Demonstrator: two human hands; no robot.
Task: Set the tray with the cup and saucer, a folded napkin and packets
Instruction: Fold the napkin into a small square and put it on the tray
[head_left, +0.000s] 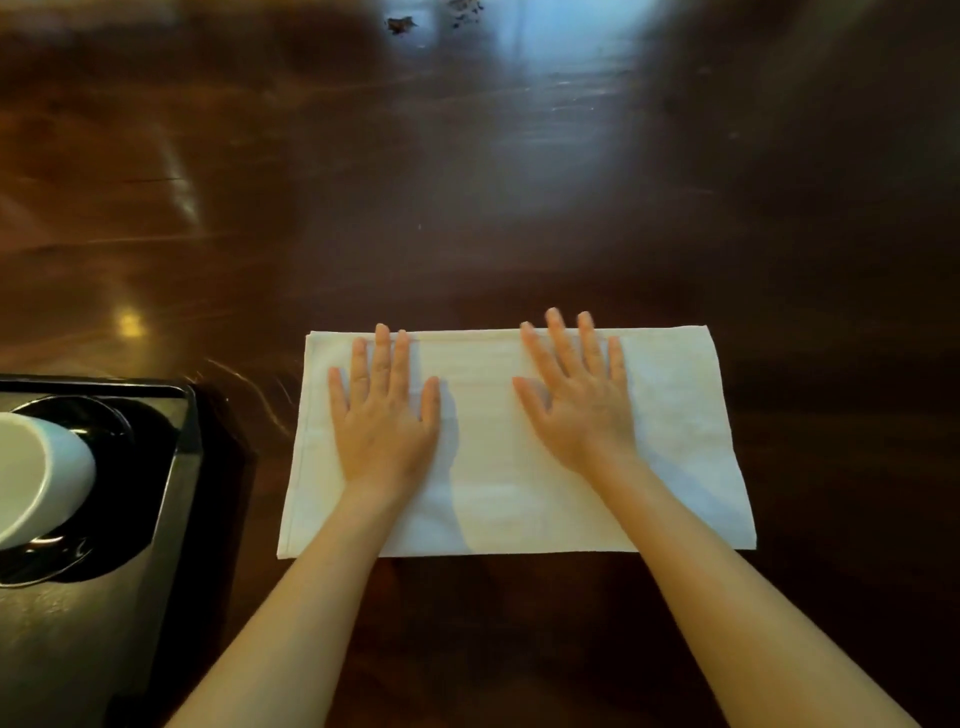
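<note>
- The dark polished wooden table (467, 182) fills the view and carries everything else.
- A black tray (176, 447) sits at the left edge, just beside the cloth but apart from it.
- The white napkin (675, 415) lies flat on the table in front of the person, a wide rectangle — its long axis runs left to right. It looks doubled over already, with the far edge neat.
- A black saucer (104, 415) rests on the tray, with the white cup (47, 467) standing on it.
- The left hand (384, 415) is spread, palm down, pressed flat on the napkin's left half.
- The right hand (576, 400) is likewise spread and flat, on the middle-right part, fingertips at the far edge.
- Judgement: the next fold likely goes across the long axis — either hand could carry its own end over; the left is nearer the tray.
- No packets are in view.
</note>
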